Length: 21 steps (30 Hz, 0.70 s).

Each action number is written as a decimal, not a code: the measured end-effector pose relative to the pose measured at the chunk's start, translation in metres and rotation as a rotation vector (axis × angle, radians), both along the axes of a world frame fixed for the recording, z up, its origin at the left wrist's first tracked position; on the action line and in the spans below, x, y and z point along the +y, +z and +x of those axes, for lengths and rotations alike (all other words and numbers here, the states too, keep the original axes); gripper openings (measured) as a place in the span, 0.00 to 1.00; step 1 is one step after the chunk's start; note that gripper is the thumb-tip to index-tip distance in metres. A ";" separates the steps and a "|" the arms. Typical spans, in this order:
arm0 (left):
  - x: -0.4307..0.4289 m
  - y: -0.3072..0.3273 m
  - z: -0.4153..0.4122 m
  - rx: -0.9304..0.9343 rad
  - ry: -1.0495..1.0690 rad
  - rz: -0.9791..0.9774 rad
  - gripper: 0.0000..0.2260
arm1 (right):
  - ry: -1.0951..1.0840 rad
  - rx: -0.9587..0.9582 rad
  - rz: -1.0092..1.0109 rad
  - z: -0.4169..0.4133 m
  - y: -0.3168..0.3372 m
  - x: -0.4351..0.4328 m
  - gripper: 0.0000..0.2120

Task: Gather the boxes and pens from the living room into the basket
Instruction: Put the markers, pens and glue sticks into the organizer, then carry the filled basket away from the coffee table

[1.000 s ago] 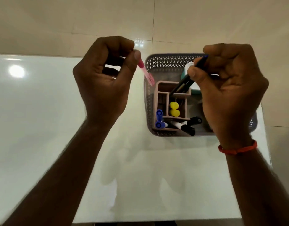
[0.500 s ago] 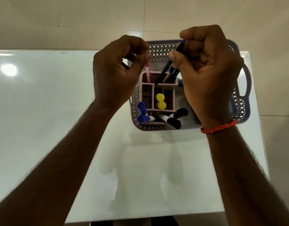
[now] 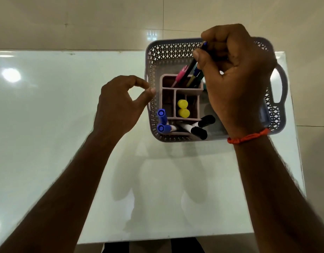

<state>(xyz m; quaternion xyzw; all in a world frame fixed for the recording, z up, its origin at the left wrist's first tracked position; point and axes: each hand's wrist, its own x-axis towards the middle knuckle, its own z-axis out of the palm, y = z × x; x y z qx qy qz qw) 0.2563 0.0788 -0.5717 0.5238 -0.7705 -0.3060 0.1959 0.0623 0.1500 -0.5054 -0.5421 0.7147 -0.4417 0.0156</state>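
markers around organizer in basket

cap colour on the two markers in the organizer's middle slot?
Yellow, both caps, standing in the pen organizer; head view shows it best.

Right hand hides dark pen top; basket partly covered.
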 end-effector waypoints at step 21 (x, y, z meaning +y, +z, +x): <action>0.036 -0.024 0.031 0.158 0.108 0.480 0.15 | -0.439 -0.116 0.698 -0.112 -0.046 0.099 0.33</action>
